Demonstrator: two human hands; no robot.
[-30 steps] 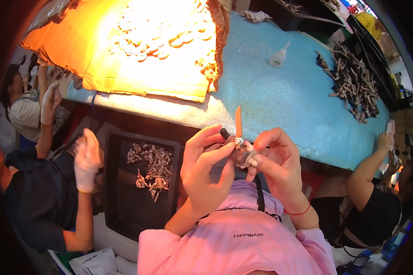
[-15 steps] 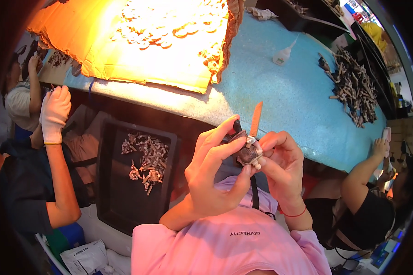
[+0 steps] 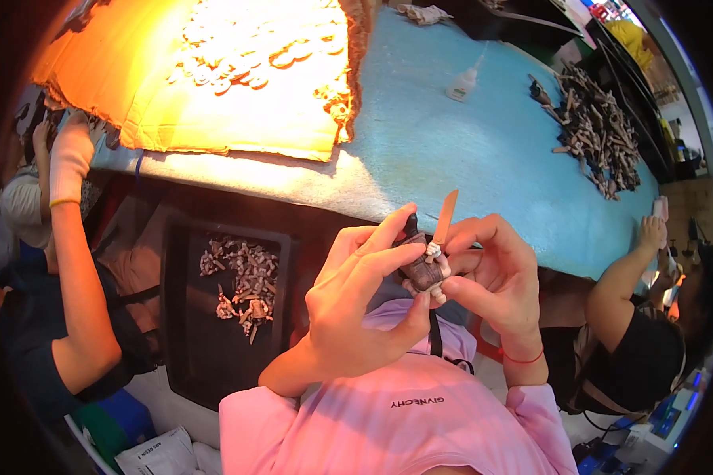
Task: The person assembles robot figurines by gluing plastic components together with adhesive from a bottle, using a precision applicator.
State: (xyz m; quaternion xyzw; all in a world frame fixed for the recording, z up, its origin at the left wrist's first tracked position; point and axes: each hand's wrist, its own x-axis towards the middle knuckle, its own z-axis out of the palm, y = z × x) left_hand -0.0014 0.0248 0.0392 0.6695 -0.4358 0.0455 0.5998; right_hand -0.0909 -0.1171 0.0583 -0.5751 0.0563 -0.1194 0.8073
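Left hand [image 3: 350, 302], right hand [image 3: 502, 277], curled; pinching figurine [image 3: 427, 272]

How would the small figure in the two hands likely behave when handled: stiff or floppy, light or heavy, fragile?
The small figure is probably stiff: its brown blade stands out without drooping. It seems light, since the left hand and right hand merely pinch it. The thin, jutting blade could snap if knocked.

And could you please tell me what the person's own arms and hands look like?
The left hand and right hand are ungloved, and the arms are bare up to plain pink sleeves. A thin red cord is worn at the right wrist; no band shows at the left one.
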